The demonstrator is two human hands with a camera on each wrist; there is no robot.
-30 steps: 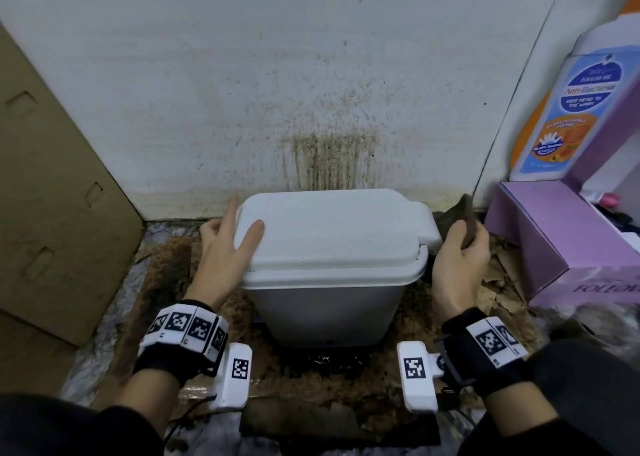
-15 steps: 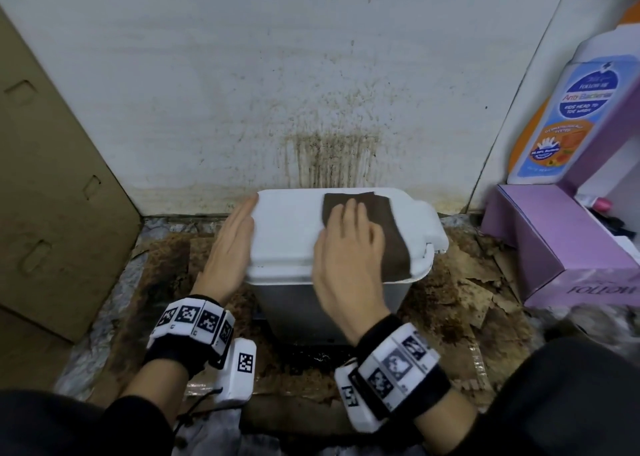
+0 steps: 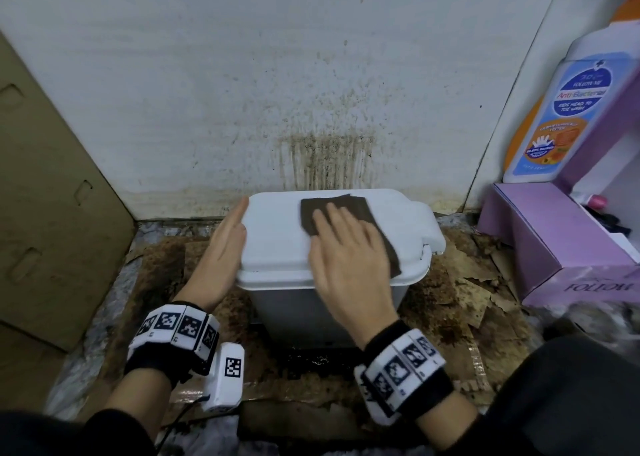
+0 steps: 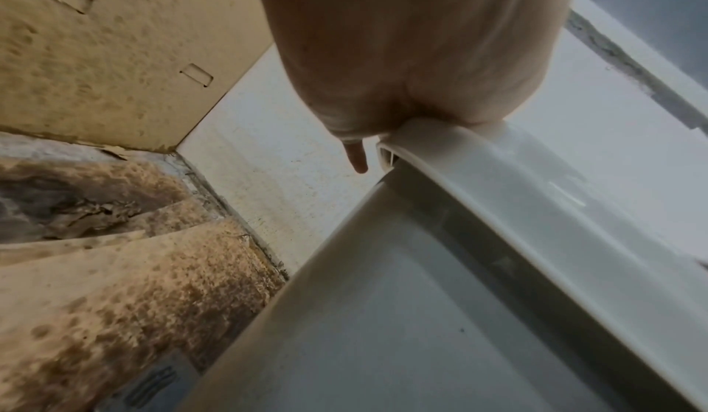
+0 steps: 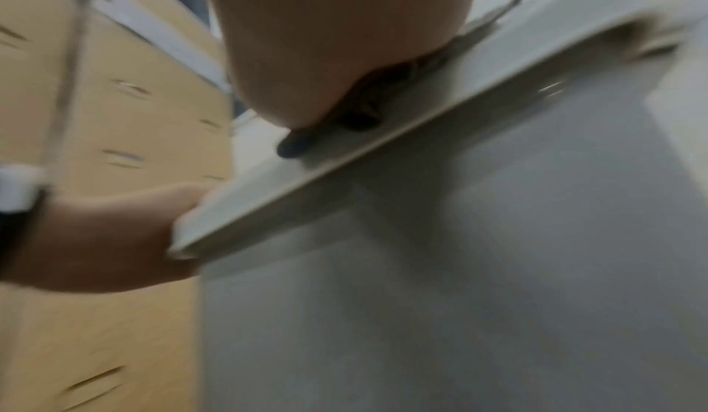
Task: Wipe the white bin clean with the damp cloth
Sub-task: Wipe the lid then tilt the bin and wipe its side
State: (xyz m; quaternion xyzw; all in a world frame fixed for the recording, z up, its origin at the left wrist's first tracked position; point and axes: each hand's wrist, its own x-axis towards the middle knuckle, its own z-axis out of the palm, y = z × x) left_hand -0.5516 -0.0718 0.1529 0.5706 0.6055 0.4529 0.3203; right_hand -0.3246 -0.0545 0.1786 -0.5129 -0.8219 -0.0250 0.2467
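A white bin (image 3: 332, 268) is seen on stained, torn cardboard (image 3: 460, 292) against a spattered wall (image 3: 311, 91), its lid shut. A dark brown cloth (image 3: 349, 213) is pressed flat on the lid's top, right of centre, under the right hand (image 3: 349, 261), whose fingers are laid out straight on it and grip nothing. The bin is steadied at its left edge by the left hand (image 3: 221, 251), held open with straight fingers against the lid's rim. The bin is judged light, thin-walled plastic, smooth and likely to slide or tip under a hard stroke, so it is best braced at the rim. The cloth is judged soft and limp, best driven under a flat palm. Little room is left: a cardboard sheet (image 3: 45, 195) stands close on the left, and a purple box (image 3: 554, 244) with a wash bottle (image 3: 561, 116) sits close on the right.
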